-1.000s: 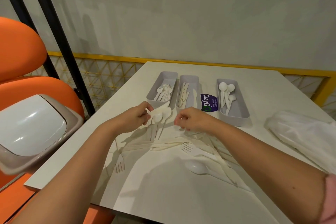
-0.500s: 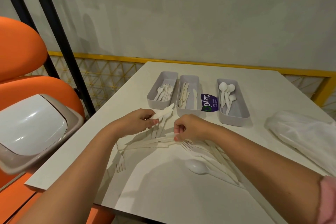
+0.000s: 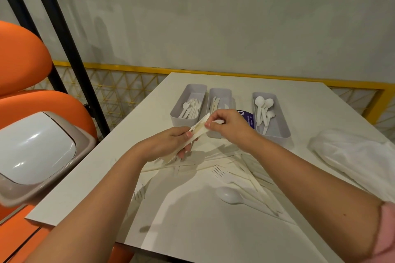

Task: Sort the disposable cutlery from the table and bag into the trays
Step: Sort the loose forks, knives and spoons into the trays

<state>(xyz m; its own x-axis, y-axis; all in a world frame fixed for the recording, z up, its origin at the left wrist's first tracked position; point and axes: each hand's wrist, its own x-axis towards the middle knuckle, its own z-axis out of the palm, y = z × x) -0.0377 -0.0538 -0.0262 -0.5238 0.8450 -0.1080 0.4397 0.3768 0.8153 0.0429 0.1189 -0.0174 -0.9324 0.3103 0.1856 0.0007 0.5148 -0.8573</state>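
white table by a grey wall holds trays and cutlery.

All you really get of the person is two arms, bare from the left hand and right hand all the way up. The only clothing on show is a pink sleeve at the top of the right arm, soft-looking fabric with a curved hem. There's a tiny dark mole on the right forearm, and the fingernails look short.
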